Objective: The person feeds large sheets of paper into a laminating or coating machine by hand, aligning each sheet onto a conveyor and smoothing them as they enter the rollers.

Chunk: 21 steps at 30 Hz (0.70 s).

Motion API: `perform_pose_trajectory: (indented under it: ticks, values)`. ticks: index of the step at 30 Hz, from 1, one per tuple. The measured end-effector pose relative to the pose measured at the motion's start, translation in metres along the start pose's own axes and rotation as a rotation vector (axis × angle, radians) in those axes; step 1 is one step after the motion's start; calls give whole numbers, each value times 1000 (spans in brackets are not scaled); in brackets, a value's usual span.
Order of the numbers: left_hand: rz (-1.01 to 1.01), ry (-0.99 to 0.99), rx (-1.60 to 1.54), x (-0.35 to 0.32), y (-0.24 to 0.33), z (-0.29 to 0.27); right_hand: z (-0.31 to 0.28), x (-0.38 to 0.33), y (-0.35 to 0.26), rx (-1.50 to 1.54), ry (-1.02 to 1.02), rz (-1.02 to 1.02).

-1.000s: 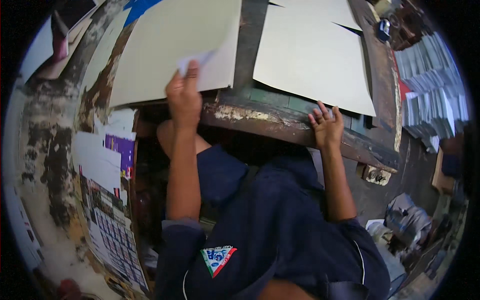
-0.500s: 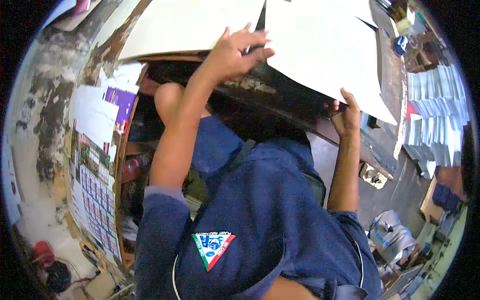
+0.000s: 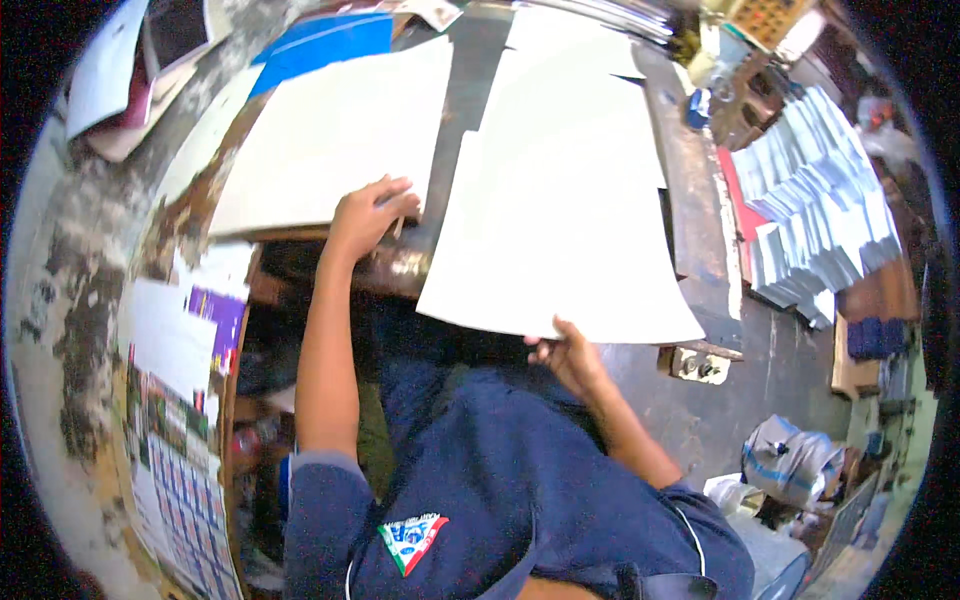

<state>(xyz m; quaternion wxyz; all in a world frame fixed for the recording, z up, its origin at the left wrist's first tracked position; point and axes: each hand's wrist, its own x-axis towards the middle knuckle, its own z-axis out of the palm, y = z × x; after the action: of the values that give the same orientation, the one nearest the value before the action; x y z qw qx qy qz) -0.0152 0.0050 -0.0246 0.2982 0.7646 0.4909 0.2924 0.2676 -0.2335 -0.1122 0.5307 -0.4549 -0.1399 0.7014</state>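
Note:
A large white sheet of paper stretches over the dark worktable, its near edge bowed and hanging over the front. My right hand grips that near edge, thumb on top and fingers curled below. Other white sheet corners show along its far end and sides. To the left lies a second batch of white sheets. Over its near right corner is my left hand, fingers apart and loosely bent; whether the fingertips touch the paper is unclear.
Stacks of folded white paper stand at the right. A blue sheet lies behind the left sheets. A metal fitting sits at the table's near right corner. Papers and a calendar hang at the left. A pale bag lies lower right.
My right hand has drawn the large sheet's near edge toward me and leftward. My left hand has moved left and down, away from the large sheet toward the left sheets. The view has shifted.

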Motion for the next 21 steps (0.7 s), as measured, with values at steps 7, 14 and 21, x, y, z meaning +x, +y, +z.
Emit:
perform_pose_trajectory:
  ticks: [7,14,21]
  values:
    - [-25,229,-163,4,17,19,15,-19,-4,71,85,52]
    - [-139,214,-303,7,8,18,2,17,-29,127,88,-15]
    - [-139,-41,-579,5,-9,-5,-1,66,-50,206,101,-133]
